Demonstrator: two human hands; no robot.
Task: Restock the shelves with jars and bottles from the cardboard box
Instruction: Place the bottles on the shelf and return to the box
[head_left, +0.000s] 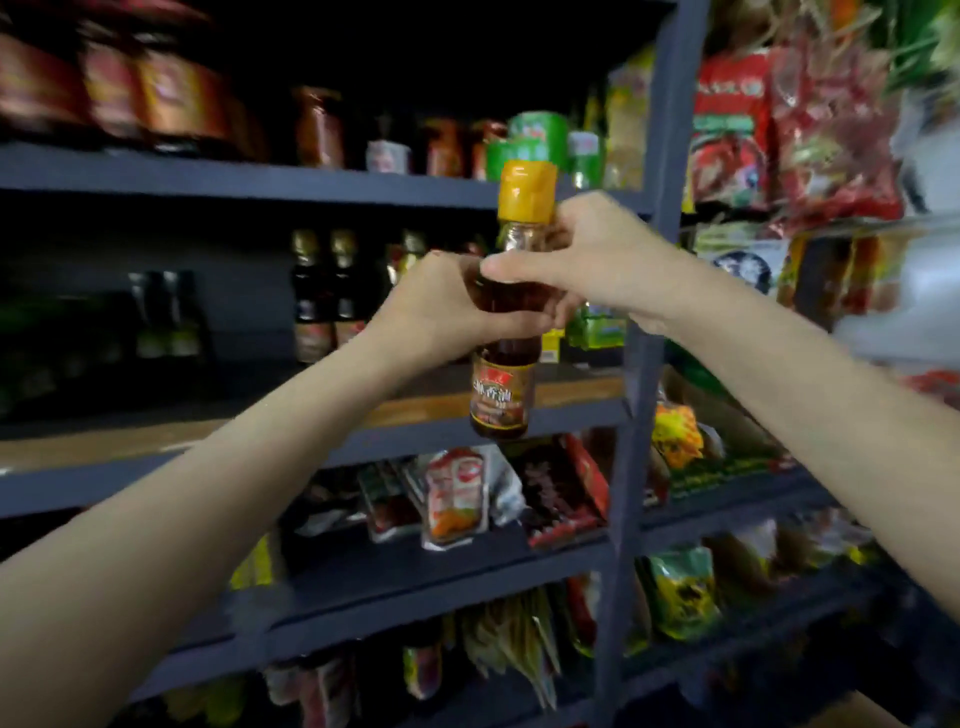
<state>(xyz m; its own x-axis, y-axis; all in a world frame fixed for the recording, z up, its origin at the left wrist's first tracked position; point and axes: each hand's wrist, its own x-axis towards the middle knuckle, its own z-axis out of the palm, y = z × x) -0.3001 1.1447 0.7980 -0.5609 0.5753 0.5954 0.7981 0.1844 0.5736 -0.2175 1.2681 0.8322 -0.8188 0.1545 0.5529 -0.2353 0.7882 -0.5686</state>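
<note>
A small glass bottle (503, 387) of dark brown liquid, with a yellow cap and a red-and-gold label, is held upright in front of the dark shelving. My left hand (441, 306) grips its body from the left. My right hand (582, 260) wraps round its neck and shoulder from the right, thumb across the front. The bottle's base hangs just above the wooden board of the middle shelf (571, 389). The cardboard box is out of view.
Dark bottles with gold caps (324, 296) stand at the back of the middle shelf. Jars and green tins (535, 140) fill the shelf above. Snack packets (457, 499) lie on the lower shelves. A dark metal upright (639, 364) stands just right of the bottle, with packed bags (779, 130) beyond it.
</note>
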